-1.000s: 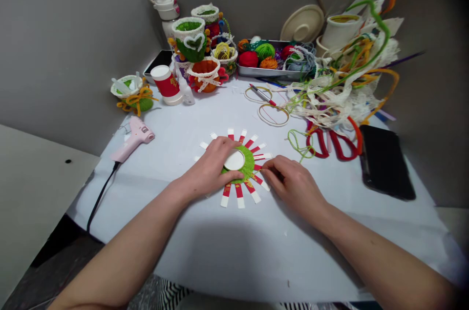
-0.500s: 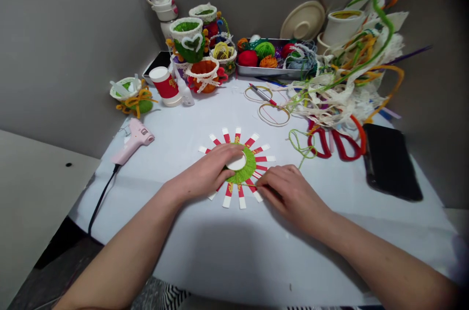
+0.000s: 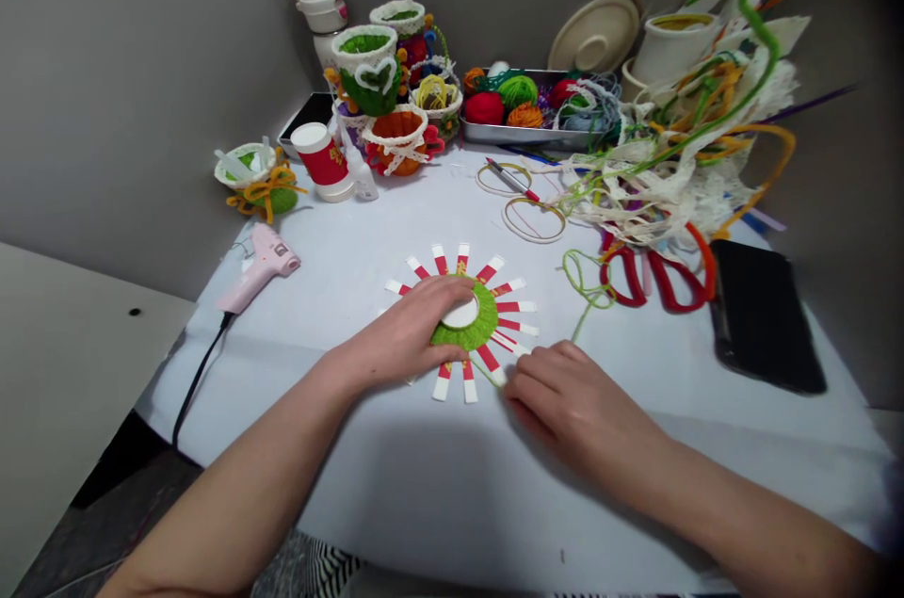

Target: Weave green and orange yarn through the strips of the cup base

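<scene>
Head view, left hand (image 3: 410, 327) half-spread, palm down on green ring (image 3: 487, 320), right hand (image 3: 569, 395) pinching green yarn (image 3: 486, 373).

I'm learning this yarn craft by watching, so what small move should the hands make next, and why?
Probably draw the green yarn snug against the green ring: the right hand pinches it and it slants off the ring, whose own windings lie close-packed. The left hand rests on the ring, which should steady it.

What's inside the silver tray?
The silver tray holds a red ball, green ball, orange ball, grey-blue tangle and more yarn. The yarn hides the bottom, so I can't see underneath.
</scene>
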`<action>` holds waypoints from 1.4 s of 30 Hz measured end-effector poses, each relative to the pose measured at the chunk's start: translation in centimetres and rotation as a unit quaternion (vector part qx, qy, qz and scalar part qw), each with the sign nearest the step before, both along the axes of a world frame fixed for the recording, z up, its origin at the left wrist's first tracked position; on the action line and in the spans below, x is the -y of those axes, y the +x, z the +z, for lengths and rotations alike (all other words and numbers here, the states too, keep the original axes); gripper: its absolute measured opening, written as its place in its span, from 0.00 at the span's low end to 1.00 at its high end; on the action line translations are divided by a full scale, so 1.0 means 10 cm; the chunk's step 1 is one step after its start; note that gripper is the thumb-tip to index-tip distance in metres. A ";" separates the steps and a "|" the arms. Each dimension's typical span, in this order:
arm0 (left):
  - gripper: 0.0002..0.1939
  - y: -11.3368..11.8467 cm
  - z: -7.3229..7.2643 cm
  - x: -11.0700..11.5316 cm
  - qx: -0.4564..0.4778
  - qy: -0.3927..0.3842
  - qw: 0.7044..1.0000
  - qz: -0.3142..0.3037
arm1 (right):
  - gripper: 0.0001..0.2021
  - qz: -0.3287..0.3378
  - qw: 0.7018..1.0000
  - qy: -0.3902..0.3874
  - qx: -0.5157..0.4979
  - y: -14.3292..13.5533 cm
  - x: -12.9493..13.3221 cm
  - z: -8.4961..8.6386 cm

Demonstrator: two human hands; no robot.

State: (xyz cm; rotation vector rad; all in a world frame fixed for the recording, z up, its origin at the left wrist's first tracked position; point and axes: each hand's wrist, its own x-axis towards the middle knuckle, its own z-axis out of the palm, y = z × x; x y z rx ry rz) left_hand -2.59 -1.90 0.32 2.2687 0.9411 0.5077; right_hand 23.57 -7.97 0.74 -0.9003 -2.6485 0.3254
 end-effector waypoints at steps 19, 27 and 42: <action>0.33 0.00 0.00 -0.02 0.004 -0.018 1.000 0.000 | 0.08 -0.214 0.970 -0.045 -0.107 0.02 -0.32 -0.26; 0.24 0.07 -0.07 0.00 0.022 0.017 0.998 0.054 | 0.07 -0.215 0.967 -0.061 -0.120 0.03 -0.34 -0.30; 0.26 -0.08 0.08 -0.08 -0.005 0.021 1.000 -0.020 | 0.05 -0.088 0.985 -0.073 -0.130 0.02 -0.23 -0.16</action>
